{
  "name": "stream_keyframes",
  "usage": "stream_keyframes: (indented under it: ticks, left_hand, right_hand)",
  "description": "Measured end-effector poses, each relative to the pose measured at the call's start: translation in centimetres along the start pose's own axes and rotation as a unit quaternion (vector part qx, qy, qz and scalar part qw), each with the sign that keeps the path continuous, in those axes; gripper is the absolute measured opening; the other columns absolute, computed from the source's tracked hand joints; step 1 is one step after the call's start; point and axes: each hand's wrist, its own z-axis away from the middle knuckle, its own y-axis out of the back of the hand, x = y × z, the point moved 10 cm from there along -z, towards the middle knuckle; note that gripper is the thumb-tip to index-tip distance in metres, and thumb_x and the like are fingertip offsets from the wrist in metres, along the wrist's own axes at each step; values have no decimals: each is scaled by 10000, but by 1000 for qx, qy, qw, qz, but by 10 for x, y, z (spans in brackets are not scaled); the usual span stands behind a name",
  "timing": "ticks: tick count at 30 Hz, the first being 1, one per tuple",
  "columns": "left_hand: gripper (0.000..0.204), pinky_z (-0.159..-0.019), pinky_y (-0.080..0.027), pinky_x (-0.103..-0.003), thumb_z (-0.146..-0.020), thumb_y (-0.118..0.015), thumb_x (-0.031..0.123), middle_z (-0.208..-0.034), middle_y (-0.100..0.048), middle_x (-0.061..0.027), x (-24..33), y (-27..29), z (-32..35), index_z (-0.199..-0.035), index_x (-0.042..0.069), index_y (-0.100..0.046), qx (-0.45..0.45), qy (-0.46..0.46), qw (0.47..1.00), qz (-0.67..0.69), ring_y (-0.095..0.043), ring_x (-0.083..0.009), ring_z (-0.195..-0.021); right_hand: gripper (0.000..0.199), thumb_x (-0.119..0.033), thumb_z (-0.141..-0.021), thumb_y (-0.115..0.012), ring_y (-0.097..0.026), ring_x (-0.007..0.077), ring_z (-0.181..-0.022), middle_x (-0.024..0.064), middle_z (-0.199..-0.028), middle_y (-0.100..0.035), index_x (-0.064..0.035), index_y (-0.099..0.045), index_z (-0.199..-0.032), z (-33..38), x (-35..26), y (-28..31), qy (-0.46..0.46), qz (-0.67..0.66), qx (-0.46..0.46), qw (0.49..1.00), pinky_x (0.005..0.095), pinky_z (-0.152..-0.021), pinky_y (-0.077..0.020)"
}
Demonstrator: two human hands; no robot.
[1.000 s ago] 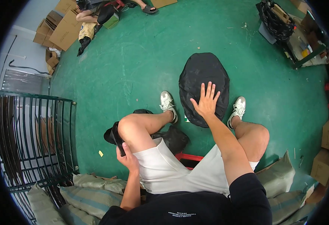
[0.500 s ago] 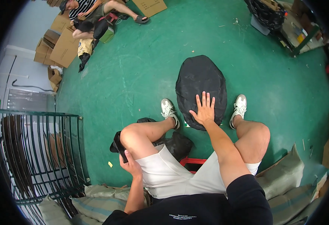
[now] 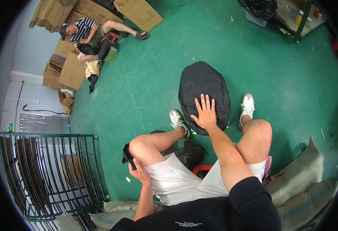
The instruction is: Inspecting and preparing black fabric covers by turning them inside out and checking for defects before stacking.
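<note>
Person seated, knees bent, feet in white sneakers on a green floor (image 3: 146, 88). Right hand (image 3: 205, 115) lies flat, palm down, on the near end of a black bag (image 3: 201, 86); fingers (image 3: 203, 101) spread apart and extended, not gripping, just pressing on the crumpled black surface. The black bag is oval and lumpy, lying on the floor straight ahead between the two shoes, its near edge just beside the left sneaker (image 3: 178, 120) and the right sneaker (image 3: 248, 107). Left hand (image 3: 140, 173) sits low beside the left thigh, fingers curled around a small black object (image 3: 127, 156) that it holds against the outside of the knee; cannot tell what that object is. More dark material (image 3: 190, 154) lies on the floor under the left leg, and a strip of red (image 3: 201, 168) shows beneath the white shorts. To the left, a dark green wire cage (image 3: 61, 173) stands near the hip. Grey-green sacks (image 3: 303, 181) lie behind on the right. Far upper left, another person (image 3: 88, 32) in a striped shirt sits on the floor among flattened cardboard boxes (image 3: 71, 69), well apart from the bag.
</note>
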Motion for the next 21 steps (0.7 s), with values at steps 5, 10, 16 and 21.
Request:
stream_keyframes:
  ticks: [5,10,16,21]
  left_hand:
    - [287,-566,-349,-280,-985,-590,196,-717,-477,30,2,1,-2,-785,1,-523,17,-11,1000,17,-407,-82,-670]
    - [399,-526,-257,-305,-999,-556,229,-633,-340,22,-3,7,-4,-690,22,-412,33,-11,999,10,-302,-86,-618]
    - [407,-545,-247,-303,-1015,-533,269,-660,-346,30,1,7,-6,-708,25,-423,27,-24,999,39,-297,-89,-638]
    - [389,-533,-273,-329,-1002,-543,256,-638,-352,-29,6,1,-12,-722,0,-456,8,-7,1000,17,-321,-130,-613]
  right_hand:
    - [852,-617,-898,-492,-27,318,-1511,131,-1639,-59,-186,-184,-1565,5,2,-6,-9,2,-54,998,532,-1200,2]
    - [849,-597,-891,-514,-43,335,-1504,144,-1634,-62,-182,-200,-1561,11,-2,-6,18,36,-61,997,544,-1196,-5]
    - [838,-580,-901,-506,-26,342,-1505,159,-1632,-56,-171,-193,-1562,18,1,3,28,25,-40,998,545,-1197,5]
    - [909,-592,-872,-549,-24,379,-1499,195,-1624,-63,-137,-171,-1563,-11,-6,33,-45,-16,-20,999,567,-1184,-2]
